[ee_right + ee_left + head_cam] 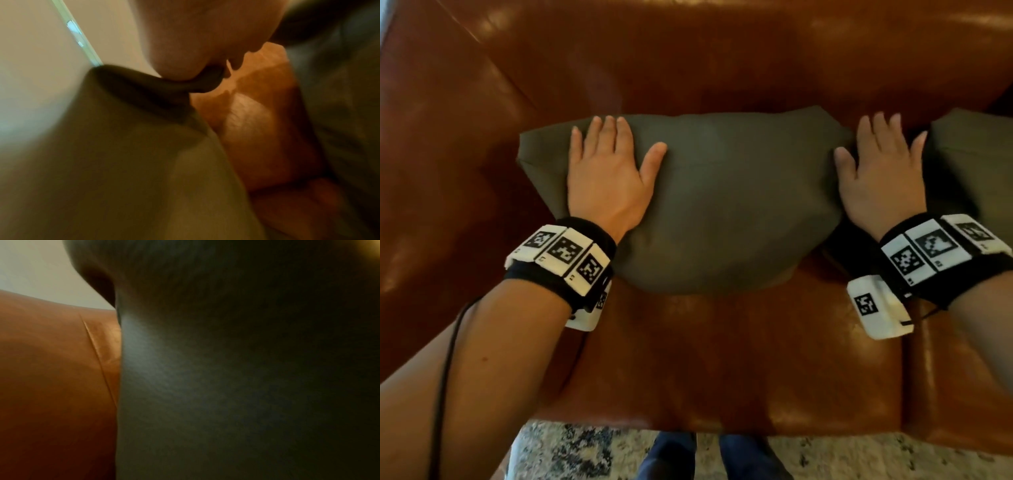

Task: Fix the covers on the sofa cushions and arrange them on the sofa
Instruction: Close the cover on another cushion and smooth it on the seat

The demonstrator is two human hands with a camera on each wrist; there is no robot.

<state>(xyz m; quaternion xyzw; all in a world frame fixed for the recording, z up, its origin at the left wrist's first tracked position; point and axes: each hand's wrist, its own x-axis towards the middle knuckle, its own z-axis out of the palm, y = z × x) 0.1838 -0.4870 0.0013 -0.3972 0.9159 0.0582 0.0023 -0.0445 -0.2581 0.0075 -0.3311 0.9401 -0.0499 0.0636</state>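
An olive-green covered cushion leans against the backrest of the brown leather sofa, its lower edge on the seat. My left hand lies flat on the cushion's left part, fingers straight and spread. My right hand presses flat on the cushion's right end, fingers straight. In the left wrist view the dark cushion fabric fills most of the picture. In the right wrist view my palm pushes into the cushion.
A second olive-green cushion stands just right of my right hand, also seen as the cushion in the right wrist view. The sofa seat extends toward me. A patterned rug and my shoes lie below the seat edge.
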